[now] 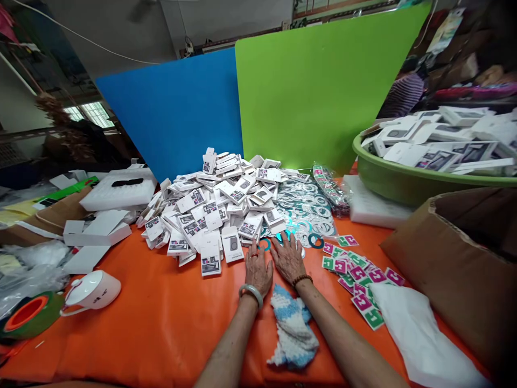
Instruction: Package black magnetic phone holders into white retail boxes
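- Laid palm down on the orange table, fingers spread: left hand, just before the piled white boxes; right hand, at the near edge of the teal and silvery rings.
- Nothing seen in either grip; cannot tell about anything under the palms.
- Could send boxes sliding down among the rings with a push at the foot of the heap, stacked loosely and bordering them directly.
- Could scatter thin, overlapping rings with a hasty sweep, perhaps rightward into the pink and green cards.
- Could drag the crumpled cloth between the forearms.
- In the green basin: more such boxes, heaped above the rim, likely to spill if bumped.
- In the clear bag beyond: similarly coloured pieces.
- Inside the brown carton: too dark to tell.
- In the lidded white cup: contents hidden.
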Available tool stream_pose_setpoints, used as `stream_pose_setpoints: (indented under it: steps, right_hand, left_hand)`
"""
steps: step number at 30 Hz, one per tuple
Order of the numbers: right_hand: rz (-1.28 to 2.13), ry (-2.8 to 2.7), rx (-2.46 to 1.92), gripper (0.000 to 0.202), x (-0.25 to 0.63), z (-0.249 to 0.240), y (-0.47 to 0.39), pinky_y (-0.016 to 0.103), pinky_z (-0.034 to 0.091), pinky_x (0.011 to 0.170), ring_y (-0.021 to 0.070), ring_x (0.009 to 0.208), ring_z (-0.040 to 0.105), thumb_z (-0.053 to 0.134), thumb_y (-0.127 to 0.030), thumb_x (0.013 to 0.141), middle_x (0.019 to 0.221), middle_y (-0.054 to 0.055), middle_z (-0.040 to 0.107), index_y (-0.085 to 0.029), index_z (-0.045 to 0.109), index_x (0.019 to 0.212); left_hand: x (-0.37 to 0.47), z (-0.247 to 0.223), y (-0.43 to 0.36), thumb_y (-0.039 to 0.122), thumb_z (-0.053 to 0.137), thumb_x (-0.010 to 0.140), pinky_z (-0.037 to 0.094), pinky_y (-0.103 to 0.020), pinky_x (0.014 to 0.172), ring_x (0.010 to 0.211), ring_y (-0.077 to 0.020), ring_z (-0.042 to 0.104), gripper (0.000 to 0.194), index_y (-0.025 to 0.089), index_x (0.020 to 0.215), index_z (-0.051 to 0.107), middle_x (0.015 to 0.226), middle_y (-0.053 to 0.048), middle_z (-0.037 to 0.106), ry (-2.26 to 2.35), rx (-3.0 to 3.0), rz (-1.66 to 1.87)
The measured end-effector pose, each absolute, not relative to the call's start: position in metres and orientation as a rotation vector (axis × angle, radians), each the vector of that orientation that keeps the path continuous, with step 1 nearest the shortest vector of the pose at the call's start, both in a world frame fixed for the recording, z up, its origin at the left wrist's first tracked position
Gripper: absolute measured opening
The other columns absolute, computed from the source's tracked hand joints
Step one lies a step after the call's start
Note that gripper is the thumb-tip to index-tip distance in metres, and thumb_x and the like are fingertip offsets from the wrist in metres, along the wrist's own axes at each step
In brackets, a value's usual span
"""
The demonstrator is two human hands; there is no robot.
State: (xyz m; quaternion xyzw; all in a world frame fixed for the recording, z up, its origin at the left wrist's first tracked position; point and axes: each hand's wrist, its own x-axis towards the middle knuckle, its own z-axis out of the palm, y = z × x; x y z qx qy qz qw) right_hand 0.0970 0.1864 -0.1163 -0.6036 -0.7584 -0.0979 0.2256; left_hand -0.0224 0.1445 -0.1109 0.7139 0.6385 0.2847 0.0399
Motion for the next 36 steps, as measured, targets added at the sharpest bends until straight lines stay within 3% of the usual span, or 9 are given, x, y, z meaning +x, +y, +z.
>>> stream_pose_setpoints:
  steps: [9,15,20,24,29,36]
  right_hand:
    - [-0.135,-2.083,-1.541,0.031,0.102,-0.116,0.186,0.052,0.023,0.099,0.0330,0.127,0.027,0.042,-0.030,0.087,0.134,0.010,0.041,-0.024,0.056,0.115]
    - [-0.120,-1.916,-1.492,0.023,0.104,-0.111,0.185,0.042,0.026,0.101,0.0259,0.121,0.036,0.043,-0.022,0.084,0.122,0.011,0.051,-0.018,0.057,0.102]
    - [-0.191,-1.565,-1.731,0.036,0.109,-0.112,0.186,0.052,0.029,0.095,0.0350,0.119,0.034,0.039,-0.023,0.084,0.125,0.024,0.043,-0.008,0.048,0.115]
    - [-0.177,-1.490,-1.844,0.045,0.110,-0.118,0.189,0.054,0.029,0.094,0.0395,0.120,0.033,0.042,-0.031,0.083,0.125,0.027,0.042,-0.006,0.046,0.120]
    - [-0.146,-1.652,-1.758,0.048,0.109,-0.126,0.198,0.052,0.029,0.096,0.0368,0.123,0.032,0.041,-0.039,0.085,0.124,0.025,0.046,-0.007,0.046,0.121]
    - [-0.105,-1.786,-1.646,0.051,0.119,-0.125,0.221,0.051,0.032,0.097,0.0347,0.124,0.031,0.043,-0.035,0.083,0.125,0.021,0.044,-0.007,0.042,0.126]
  left_hand:
    - [-0.023,-0.114,0.146,0.023,0.043,0.083,0.031,-0.045,0.104,0.127,-0.0266,0.035,0.044,0.014,0.126,0.042,0.143,-0.016,0.027,1.898,2.230,0.913]
    - [-0.023,-0.116,0.147,0.022,0.044,0.083,0.032,-0.047,0.103,0.128,-0.0280,0.034,0.042,0.013,0.124,0.043,0.142,-0.017,0.028,1.920,2.266,0.927]
    - [-0.024,-0.116,0.147,0.020,0.044,0.082,0.034,-0.047,0.102,0.124,-0.0275,0.039,0.042,0.014,0.124,0.043,0.143,-0.017,0.028,1.928,2.267,0.921]
    - [-0.024,-0.118,0.148,0.021,0.043,0.083,0.035,-0.047,0.101,0.124,-0.0279,0.039,0.040,0.013,0.122,0.044,0.142,-0.018,0.028,1.924,2.289,0.918]
    - [-0.024,-0.119,0.149,0.021,0.044,0.082,0.035,-0.046,0.101,0.125,-0.0282,0.039,0.037,0.013,0.118,0.047,0.141,-0.020,0.029,1.921,2.308,0.918]
    - [-0.023,-0.116,0.148,0.020,0.044,0.082,0.033,-0.045,0.102,0.125,-0.0263,0.038,0.037,0.014,0.118,0.047,0.142,-0.017,0.030,1.919,2.292,0.898]
